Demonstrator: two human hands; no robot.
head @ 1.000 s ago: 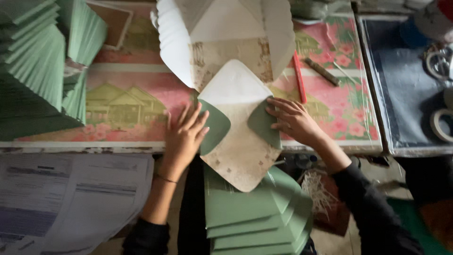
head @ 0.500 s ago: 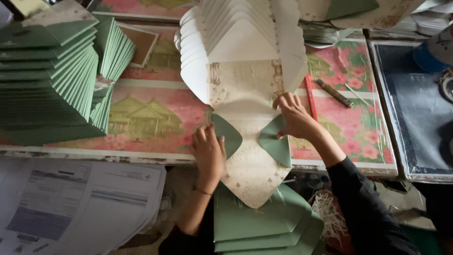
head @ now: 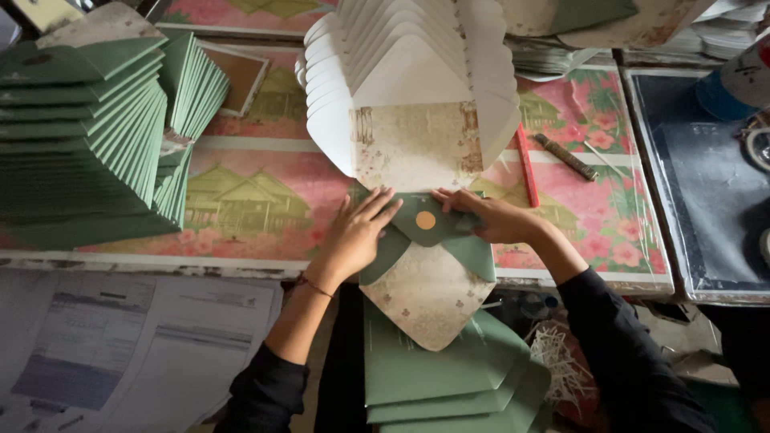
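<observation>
Head view looked down on a desk [head: 241, 172] covered with a pink floral cloth printed with houses. At far left stood a fanned stack of green folded envelopes [head: 80, 136], and below the desk's edge lay printed paper sheets [head: 120, 345]. The left hand [head: 353, 236] lay flat, fingers [head: 377, 210] spread apart, pressing on the left green side flap of an envelope blank [head: 429, 277] that lay at the desk's front edge with its cream patterned bottom flap hanging over the edge. A small orange round spot [head: 426, 220] sat where the two green flaps overlapped. Just behind the blank rose a fanned stack of white unfolded blanks [head: 409, 88]. Under the hanging flap lay a pile of finished green envelopes [head: 449, 369]. The right hand [head: 493, 218] pressed on the right green flap, fingers together and flat, gripping nothing. Further right lay a red pencil [head: 526, 164] and a dark patterned stick [head: 566, 156], near each other on the cloth.
</observation>
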